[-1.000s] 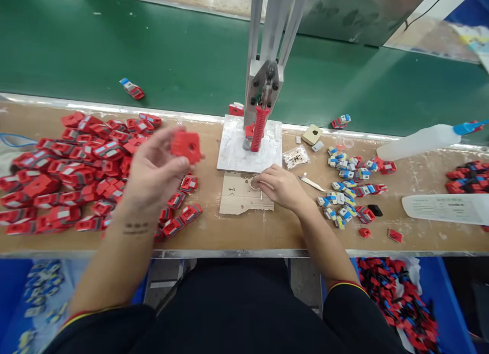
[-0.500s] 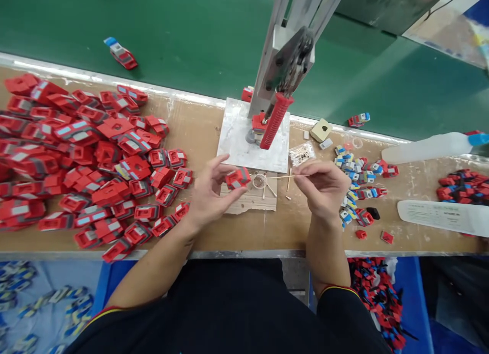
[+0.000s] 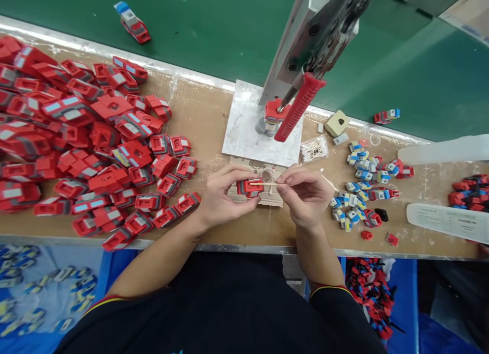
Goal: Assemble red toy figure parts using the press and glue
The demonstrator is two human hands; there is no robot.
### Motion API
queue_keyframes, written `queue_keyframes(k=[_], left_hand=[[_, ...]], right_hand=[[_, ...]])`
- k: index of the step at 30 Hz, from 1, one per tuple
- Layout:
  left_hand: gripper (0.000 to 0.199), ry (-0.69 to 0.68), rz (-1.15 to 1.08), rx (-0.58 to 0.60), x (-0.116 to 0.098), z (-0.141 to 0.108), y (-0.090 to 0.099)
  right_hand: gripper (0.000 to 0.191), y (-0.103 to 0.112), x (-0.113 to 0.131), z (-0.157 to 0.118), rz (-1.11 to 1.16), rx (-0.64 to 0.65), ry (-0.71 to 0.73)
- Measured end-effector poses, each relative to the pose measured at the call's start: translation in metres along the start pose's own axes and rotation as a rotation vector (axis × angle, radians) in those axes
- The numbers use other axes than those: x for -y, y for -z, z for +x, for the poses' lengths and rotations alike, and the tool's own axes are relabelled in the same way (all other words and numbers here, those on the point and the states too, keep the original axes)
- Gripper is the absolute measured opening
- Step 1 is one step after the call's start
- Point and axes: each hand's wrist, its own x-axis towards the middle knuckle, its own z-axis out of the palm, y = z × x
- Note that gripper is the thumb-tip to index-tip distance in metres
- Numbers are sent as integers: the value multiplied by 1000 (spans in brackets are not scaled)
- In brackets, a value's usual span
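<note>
My left hand (image 3: 225, 197) pinches a red and grey toy car body (image 3: 244, 187) between thumb and fingers, its open hollow facing up. Between the fingertips of my right hand (image 3: 307, 191) is a thin cotton swab (image 3: 270, 184), held level. The swab's far end lies over the hollow of the car body; whether it touches the inside I cannot tell. Just behind the hands a small clear round dish (image 3: 268, 174) rests on a piece of cardboard (image 3: 277, 199), partly hidden by them.
A lever press with a red handle (image 3: 301, 107) stands on a metal plate (image 3: 244, 132). Many red car bodies (image 3: 110, 183) are heaped at left. On the right lie a bag of swabs (image 3: 315, 148), small blue and white parts (image 3: 357, 186) and a plastic bottle (image 3: 446, 220).
My right hand has moved left, bringing the swab from above the dish to the car body. My left hand has turned the car body so that its hollow shows. The view has shifted slightly.
</note>
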Motion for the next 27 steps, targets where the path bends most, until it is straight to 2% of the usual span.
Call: queue_keyframes(k=[9,18,22,24,27], left_hand=[[30,-73,3,-16,2,0,-1],[27,-119,54,-43,5,2,1],[27,-114,69,-72,7,3,2],[28,-109,71,-84,9,3,3],[27,-94,107,-90,12,4,5]], right_hand=[[10,-1,-1,1,21,25,30],[15,15,3,2,-158,48,111],[13,30,-2,5,-155,-7,85],[14,37,-9,7,-243,61,19],[12,42,-22,7,-414,275,-92]])
